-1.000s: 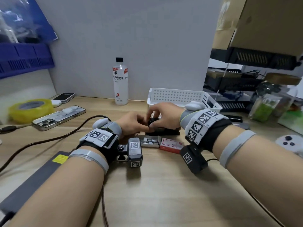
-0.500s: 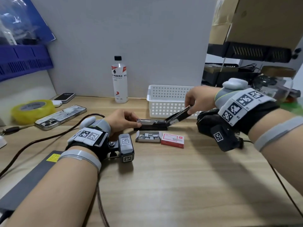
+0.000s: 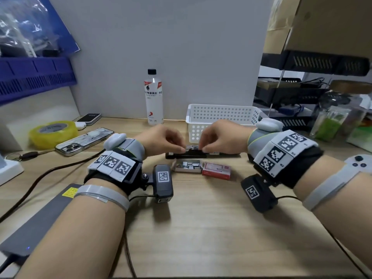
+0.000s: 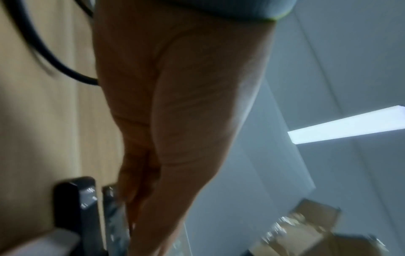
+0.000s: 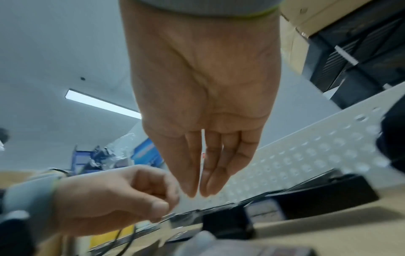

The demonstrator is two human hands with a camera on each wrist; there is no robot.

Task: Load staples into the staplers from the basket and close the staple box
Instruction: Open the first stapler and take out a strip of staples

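Note:
A black stapler [image 3: 187, 156] lies folded open flat on the wooden table in front of the white basket [image 3: 221, 115]. My left hand [image 3: 181, 150] pinches the front of its shiny metal rail with thumb and curled forefinger; the right wrist view shows this left hand [image 5: 168, 209] too. My right hand [image 3: 203, 150] hovers at the rail's other end, and the right wrist view shows the right hand [image 5: 194, 194] with straight fingers, tips together, nothing visible between them. Just in front lie the open staple tray [image 3: 188, 165] with several strips and its red sleeve [image 3: 216, 170].
A water bottle [image 3: 154, 97] stands behind the hands at the wall. A phone [image 3: 84, 140], yellow tape roll [image 3: 53, 133] and dark cable [image 3: 50, 172] lie to the left, a grey flat device [image 3: 40, 220] at the near left. Cluttered shelves [image 3: 302, 97] stand on the right.
The right hand swung the stapler's top arm up and back until it lay flat, then came back to the middle. The left hand shifted from the base to the rail.

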